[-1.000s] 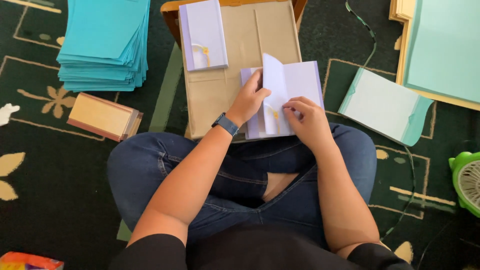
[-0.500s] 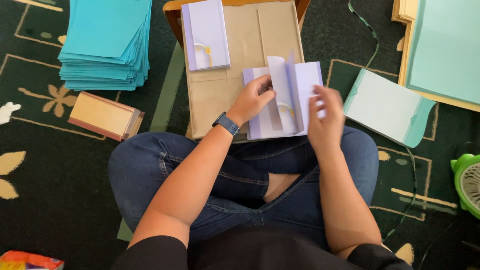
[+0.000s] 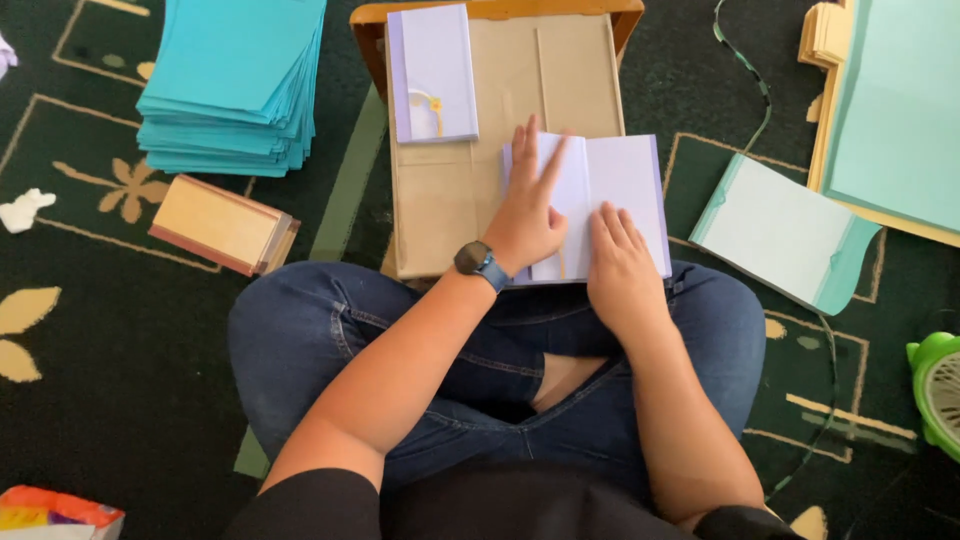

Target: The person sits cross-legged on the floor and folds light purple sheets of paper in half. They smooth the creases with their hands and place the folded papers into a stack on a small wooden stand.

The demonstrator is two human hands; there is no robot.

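An open lilac booklet (image 3: 620, 190) lies flat on the near right part of a brown cardboard sheet (image 3: 460, 200), which covers a low wooden tabletop (image 3: 365, 20) set on the dark patterned carpet (image 3: 100, 330) in front of a person sitting cross-legged in blue jeans. Both hands rest on the booklet's pale pages, neither gripping anything. The left hand (image 3: 525, 225), with a dark watch (image 3: 478, 262) on its wrist, lies palm down over the left page, its fingers spread and stretched away from the body, the fingertips reaching close to the booklet's far edge. The right hand (image 3: 620, 265) lies flat on the near part of the right page, just beside the left hand, fingers together and pointing away, while the far half of that page and its violet right border stay uncovered. The booklet's near edge comes right up to the person's knees. On the far left part of the cardboard lies a closed lilac booklet (image 3: 432, 72) with a small yellow tie, apart from both hands. To the left on the carpet stand a stack of turquoise sheets (image 3: 235, 80) and, nearer, a small tan block of paper (image 3: 220, 225). To the right lies a pale green folder (image 3: 785, 232), near the right hand but not touching it.
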